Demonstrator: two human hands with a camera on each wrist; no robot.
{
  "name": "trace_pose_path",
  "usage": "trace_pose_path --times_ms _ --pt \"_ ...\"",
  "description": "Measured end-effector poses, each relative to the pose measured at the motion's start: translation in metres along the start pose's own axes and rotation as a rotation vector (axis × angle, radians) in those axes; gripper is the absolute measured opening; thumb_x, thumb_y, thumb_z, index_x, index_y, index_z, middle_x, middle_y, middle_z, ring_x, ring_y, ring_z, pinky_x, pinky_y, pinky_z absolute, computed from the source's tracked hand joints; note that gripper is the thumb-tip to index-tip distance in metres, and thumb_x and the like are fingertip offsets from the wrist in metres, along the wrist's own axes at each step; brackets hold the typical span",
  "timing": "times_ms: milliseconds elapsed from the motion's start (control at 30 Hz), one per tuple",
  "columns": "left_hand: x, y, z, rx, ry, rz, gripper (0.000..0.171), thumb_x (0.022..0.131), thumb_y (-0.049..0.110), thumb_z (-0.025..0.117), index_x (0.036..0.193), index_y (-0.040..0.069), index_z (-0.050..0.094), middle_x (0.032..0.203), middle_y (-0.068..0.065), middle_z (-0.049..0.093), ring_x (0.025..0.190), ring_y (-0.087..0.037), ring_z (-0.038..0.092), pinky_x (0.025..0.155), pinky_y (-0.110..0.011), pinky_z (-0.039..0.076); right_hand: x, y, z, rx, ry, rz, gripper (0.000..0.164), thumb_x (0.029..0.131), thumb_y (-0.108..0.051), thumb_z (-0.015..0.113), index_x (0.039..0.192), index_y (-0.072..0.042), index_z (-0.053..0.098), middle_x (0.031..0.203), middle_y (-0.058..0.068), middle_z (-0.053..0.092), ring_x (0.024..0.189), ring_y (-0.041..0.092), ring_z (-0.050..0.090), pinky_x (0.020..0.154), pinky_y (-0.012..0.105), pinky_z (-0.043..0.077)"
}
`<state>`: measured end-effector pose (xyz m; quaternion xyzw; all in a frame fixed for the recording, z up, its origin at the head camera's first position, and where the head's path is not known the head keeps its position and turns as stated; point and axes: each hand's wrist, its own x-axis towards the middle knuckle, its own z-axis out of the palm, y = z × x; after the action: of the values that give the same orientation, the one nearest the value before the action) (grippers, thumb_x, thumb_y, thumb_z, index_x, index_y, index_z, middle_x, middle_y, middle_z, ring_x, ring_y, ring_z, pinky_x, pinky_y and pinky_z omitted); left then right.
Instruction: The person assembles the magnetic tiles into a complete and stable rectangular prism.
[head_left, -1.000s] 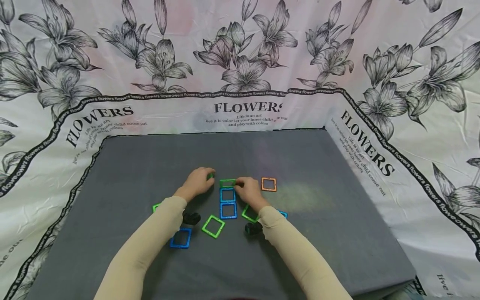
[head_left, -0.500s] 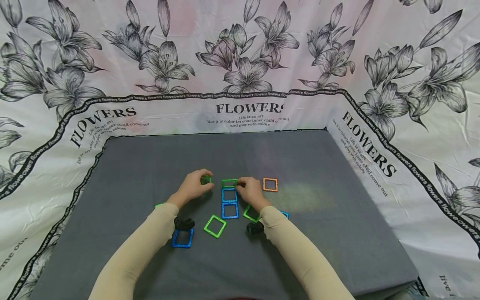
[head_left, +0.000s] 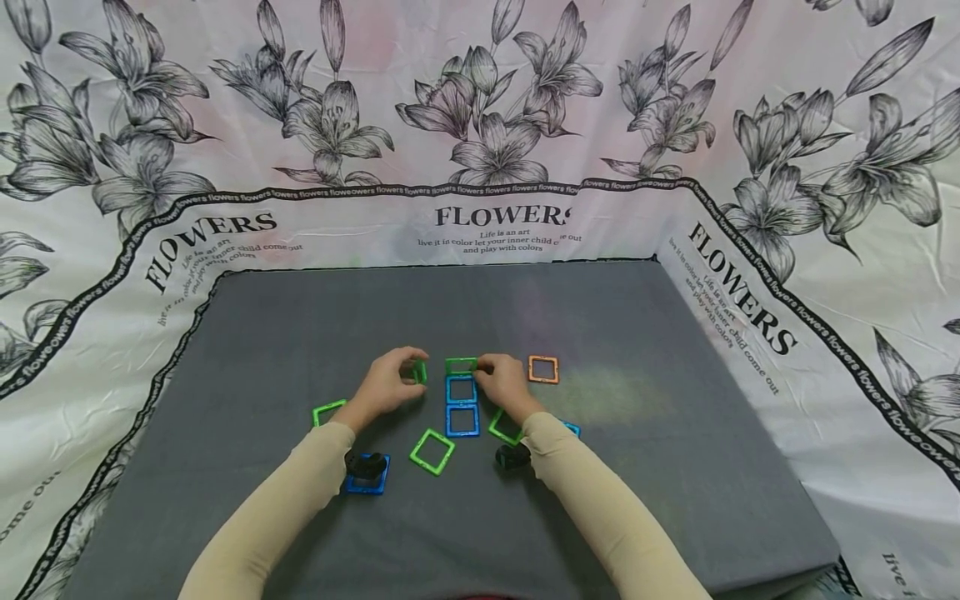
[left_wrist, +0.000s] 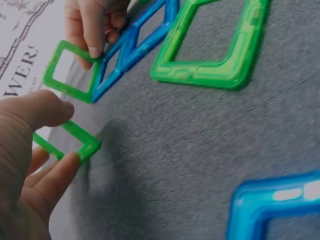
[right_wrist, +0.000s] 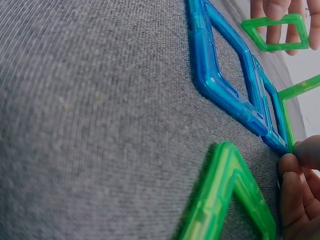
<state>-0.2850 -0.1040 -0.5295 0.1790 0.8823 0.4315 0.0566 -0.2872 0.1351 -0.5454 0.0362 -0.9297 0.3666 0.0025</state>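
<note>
Joining step, I judge: left hand [head_left: 386, 385] pinches green square [head_left: 421, 372] between thumb and fingers; right hand [head_left: 507, 385] pinches upright green frame [head_left: 461, 361] against two flat blue squares [head_left: 461, 405] between my hands. Next move likely calls for careful edge alignment.

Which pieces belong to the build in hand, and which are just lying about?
In the build:
held green frame, in left hand
upright green frame, pinched by right hand
two blue frames, edge to edge

Lying about, possibly spares:
orange frame
front green frame
leftmost green frame
right-hand-side green frame
front-left blue frame, partly hidden
right blue frame, mostly hidden
</note>
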Motion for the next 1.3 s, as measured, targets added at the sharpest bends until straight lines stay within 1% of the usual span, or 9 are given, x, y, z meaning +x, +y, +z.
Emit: trace_pose_path --times_ms 133,300,567,800,1000,1300 --pt "-0.003 0.001 0.005 -0.025 0.012 0.023 0.05 0.086 0.004 0.078 0.133 0.004 0.061 0.133 -0.02 0.06 0.123 -0.04 0.064 0.094 -0.042 0.06 0.0 0.0 0.0 -0.004 0.003 0.007 0.02 0.097 -0.015 0.068 0.113 -0.009 0.078 0.112 0.01 0.077 0.099 0.026 0.07 0.084 0.044 0.059" --pt "-0.005 0.005 0.01 -0.038 0.002 0.032 0.05 0.086 0.006 0.079 0.132 0.004 0.062 0.132 -0.018 0.063 0.12 -0.037 0.067 0.096 -0.045 0.059 -0.002 0.001 0.0 -0.012 0.003 0.005 0.019 0.096 -0.015 0.068 0.112 -0.009 0.078 0.111 0.01 0.077 0.098 0.026 0.07 0.082 0.043 0.059" --pt "-0.006 0.007 0.018 -0.058 0.013 0.055 0.047 0.086 0.005 0.079 0.13 0.005 0.062 0.131 -0.018 0.064 0.12 -0.038 0.067 0.097 -0.045 0.058 -0.001 0.001 0.001 -0.013 0.012 -0.008 0.016 0.095 -0.014 0.069 0.108 -0.009 0.079 0.108 0.01 0.077 0.094 0.025 0.07 0.08 0.043 0.058" --pt "-0.003 0.01 0.025 -0.097 0.004 0.084 0.046 0.086 0.004 0.078 0.129 0.005 0.063 0.132 -0.017 0.064 0.122 -0.037 0.066 0.097 -0.043 0.059 -0.002 -0.001 0.001 0.01 0.015 0.015 0.016 0.095 -0.015 0.069 0.107 -0.01 0.079 0.107 0.009 0.078 0.092 0.024 0.069 0.081 0.042 0.059" --pt "-0.001 0.01 0.03 -0.094 0.002 0.086 0.046 0.086 0.003 0.077 0.129 0.005 0.063 0.133 -0.015 0.063 0.124 -0.035 0.065 0.097 -0.04 0.059 0.0 -0.002 0.0 -0.012 0.024 -0.01 0.013 0.095 -0.014 0.07 0.103 -0.009 0.079 0.103 0.008 0.078 0.087 0.022 0.069 0.077 0.04 0.058" --pt "-0.001 0.011 0.033 -0.094 0.022 0.101 0.046 0.085 0.002 0.077 0.129 0.003 0.063 0.133 -0.016 0.063 0.124 -0.035 0.066 0.096 -0.041 0.059 0.0 -0.001 0.001 -0.005 0.039 -0.027 0.017 0.094 -0.016 0.07 0.104 -0.008 0.08 0.102 0.01 0.079 0.087 0.023 0.071 0.077 0.04 0.059"
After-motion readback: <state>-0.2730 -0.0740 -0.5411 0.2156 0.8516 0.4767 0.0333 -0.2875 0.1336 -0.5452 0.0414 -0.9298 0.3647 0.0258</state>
